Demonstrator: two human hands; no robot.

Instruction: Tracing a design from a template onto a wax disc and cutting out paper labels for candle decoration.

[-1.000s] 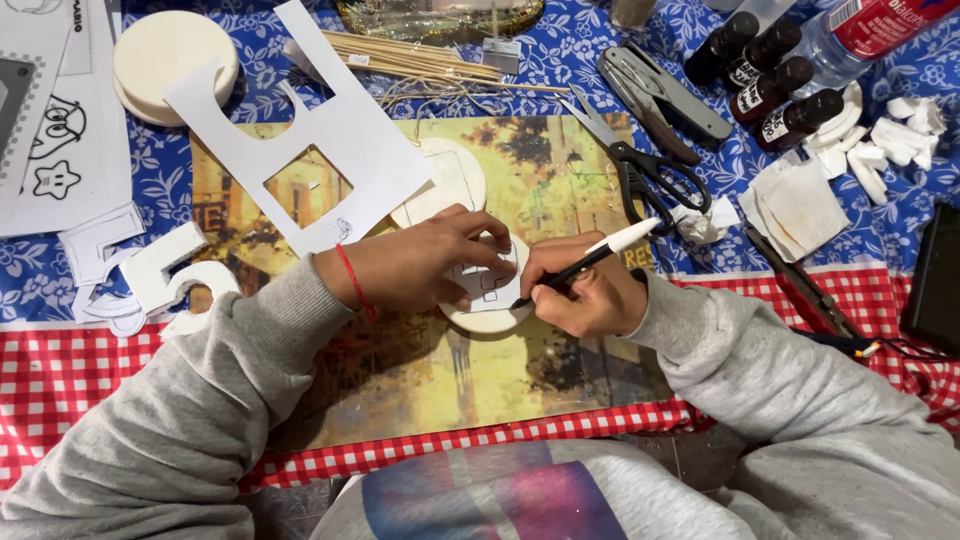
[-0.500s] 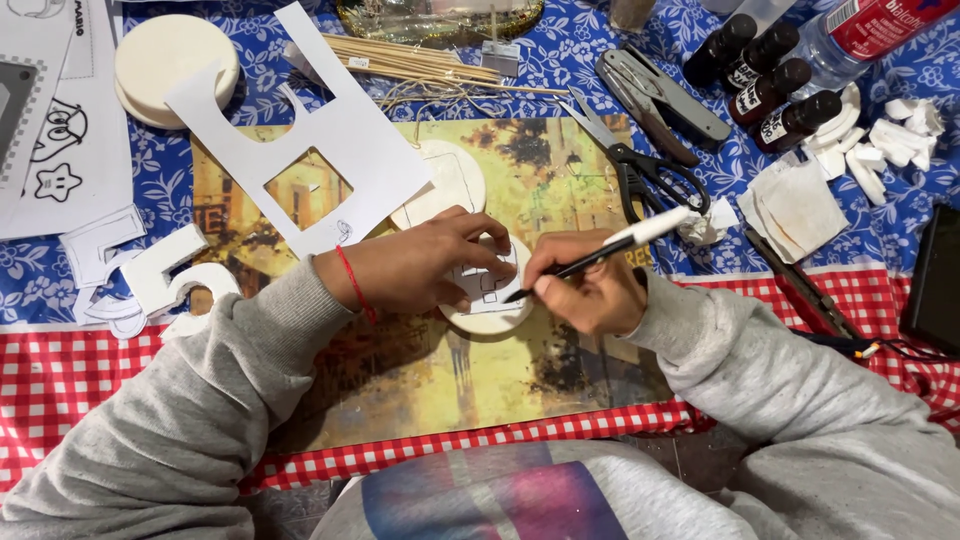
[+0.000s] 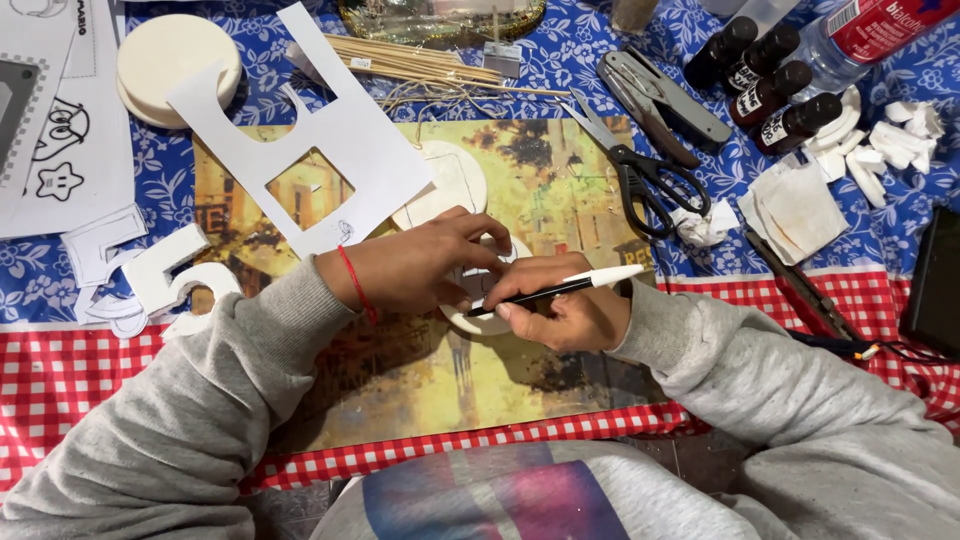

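Table covered by blue floral cloth (image 3: 560, 75), with a red-and-white checked cloth (image 3: 60, 375) along the near edge. Landmark: painted-scene mat (image 3: 400, 380), centre. On the mat: cut white card sheet (image 3: 330, 130), pale round disc (image 3: 455, 180). Above it: bundle of wooden skewers (image 3: 420, 65). Right of it: black-handled scissors (image 3: 640, 180), grey folding tool (image 3: 665, 100), four dark dropper bottles (image 3: 765, 85), white scraps (image 3: 890, 145). Left of it: round cream lid (image 3: 170, 50), printed sheets (image 3: 60, 140), white cut-outs (image 3: 140, 275).

Table under blue floral cloth (image 3: 560, 70), red checked cloth (image 3: 60, 375) along near edge
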